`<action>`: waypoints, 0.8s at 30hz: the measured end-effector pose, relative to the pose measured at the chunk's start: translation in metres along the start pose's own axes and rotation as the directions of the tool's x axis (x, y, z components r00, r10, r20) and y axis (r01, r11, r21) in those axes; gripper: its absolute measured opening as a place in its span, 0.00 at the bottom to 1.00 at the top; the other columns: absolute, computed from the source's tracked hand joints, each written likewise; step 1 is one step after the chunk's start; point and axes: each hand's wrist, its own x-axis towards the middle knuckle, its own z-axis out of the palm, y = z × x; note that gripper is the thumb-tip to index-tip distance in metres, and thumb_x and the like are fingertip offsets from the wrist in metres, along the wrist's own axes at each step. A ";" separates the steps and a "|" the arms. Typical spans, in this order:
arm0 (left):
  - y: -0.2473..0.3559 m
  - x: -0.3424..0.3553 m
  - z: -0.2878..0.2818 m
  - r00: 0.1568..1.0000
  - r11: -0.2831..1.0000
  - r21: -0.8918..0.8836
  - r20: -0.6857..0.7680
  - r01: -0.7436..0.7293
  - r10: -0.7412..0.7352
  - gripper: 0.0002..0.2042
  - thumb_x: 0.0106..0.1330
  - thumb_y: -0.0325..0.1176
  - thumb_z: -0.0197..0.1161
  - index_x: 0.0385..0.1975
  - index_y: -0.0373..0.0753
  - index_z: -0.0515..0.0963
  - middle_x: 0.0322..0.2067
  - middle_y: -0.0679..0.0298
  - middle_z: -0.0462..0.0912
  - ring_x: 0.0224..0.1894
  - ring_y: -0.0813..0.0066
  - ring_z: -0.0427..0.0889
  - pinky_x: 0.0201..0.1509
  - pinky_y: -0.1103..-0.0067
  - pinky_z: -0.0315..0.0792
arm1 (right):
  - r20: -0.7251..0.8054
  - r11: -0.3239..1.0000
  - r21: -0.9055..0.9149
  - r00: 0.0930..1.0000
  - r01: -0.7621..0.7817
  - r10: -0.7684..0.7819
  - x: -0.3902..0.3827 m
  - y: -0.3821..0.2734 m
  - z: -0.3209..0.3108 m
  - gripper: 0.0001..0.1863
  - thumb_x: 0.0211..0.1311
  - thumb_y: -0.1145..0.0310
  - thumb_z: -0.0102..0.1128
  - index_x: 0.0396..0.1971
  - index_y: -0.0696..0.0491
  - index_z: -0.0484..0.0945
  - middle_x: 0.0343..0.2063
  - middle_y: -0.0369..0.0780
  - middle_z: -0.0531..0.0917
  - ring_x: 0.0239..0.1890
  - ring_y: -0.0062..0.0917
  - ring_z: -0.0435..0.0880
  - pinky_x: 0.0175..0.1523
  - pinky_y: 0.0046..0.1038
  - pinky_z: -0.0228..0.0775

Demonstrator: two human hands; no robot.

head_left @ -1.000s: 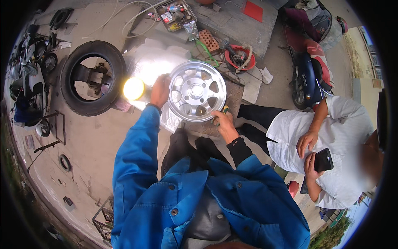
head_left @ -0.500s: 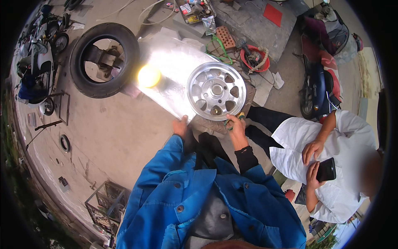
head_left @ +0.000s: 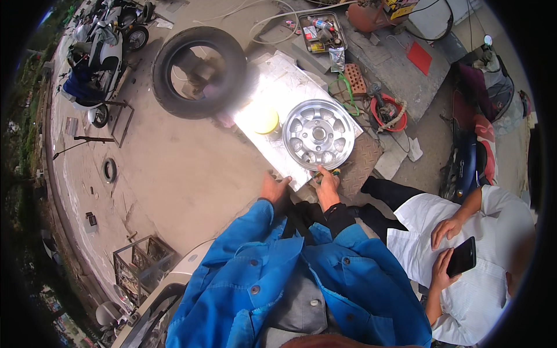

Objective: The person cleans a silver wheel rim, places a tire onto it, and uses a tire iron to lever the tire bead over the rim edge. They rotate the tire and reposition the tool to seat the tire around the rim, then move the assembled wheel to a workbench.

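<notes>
A silver spoked wheel rim (head_left: 318, 134) lies flat on a shiny, silvery-white sheet (head_left: 298, 177). Beneath the rim's near edge, my right hand (head_left: 326, 188) is closed around a small tool with green and yellow handles (head_left: 335, 172); its working end is hidden, so its kind is unclear. Beside the sheet's near left edge is my left hand (head_left: 272, 188), its thumb apart from its fingers. Whether it touches the sheet I cannot tell. A round yellow thing (head_left: 266, 121) rests on the sheet left of the rim.
A black tyre (head_left: 162, 87) stands beyond the sheet. At the far right are a tray of small items (head_left: 346, 40), a holed brick (head_left: 355, 80) and a red bowl (head_left: 402, 119). A person in white (head_left: 464, 255) holds a phone nearby. Motorbikes (head_left: 105, 61) stand left.
My view has shifted, so the surroundings appear farther right. The sheet's near corner now extends below the rim, over brown surface seen before. My left hand no longer clearly pinches the sheet's corner.
</notes>
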 end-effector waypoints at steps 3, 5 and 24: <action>0.029 0.038 -0.033 0.891 0.944 0.076 -0.312 -0.322 0.329 0.56 0.54 0.41 0.88 0.76 0.24 0.57 0.71 0.38 0.71 0.73 0.43 0.72 0.77 0.59 0.68 | 0.118 0.998 -0.061 0.993 -0.024 0.031 0.014 -0.001 -0.012 0.22 0.66 0.78 0.74 0.55 0.57 0.75 0.44 0.41 0.82 0.40 0.36 0.85 0.44 0.47 0.86; 0.064 0.066 -0.053 0.784 0.872 0.059 -0.411 -0.487 0.466 0.56 0.51 0.39 0.89 0.76 0.26 0.58 0.72 0.41 0.69 0.75 0.45 0.70 0.79 0.60 0.66 | 0.105 0.999 -0.048 0.994 -0.022 0.027 0.012 0.001 -0.009 0.09 0.69 0.80 0.71 0.44 0.61 0.79 0.44 0.49 0.86 0.39 0.38 0.87 0.44 0.46 0.87; 0.118 0.231 -0.140 0.799 0.800 -0.188 -0.354 -0.569 0.485 0.52 0.52 0.30 0.87 0.76 0.34 0.59 0.70 0.45 0.72 0.72 0.52 0.74 0.77 0.64 0.69 | 0.016 0.780 -0.421 0.864 0.463 -0.504 -0.099 -0.016 -0.018 0.14 0.82 0.61 0.60 0.48 0.59 0.74 0.27 0.39 0.79 0.26 0.25 0.82 0.32 0.28 0.72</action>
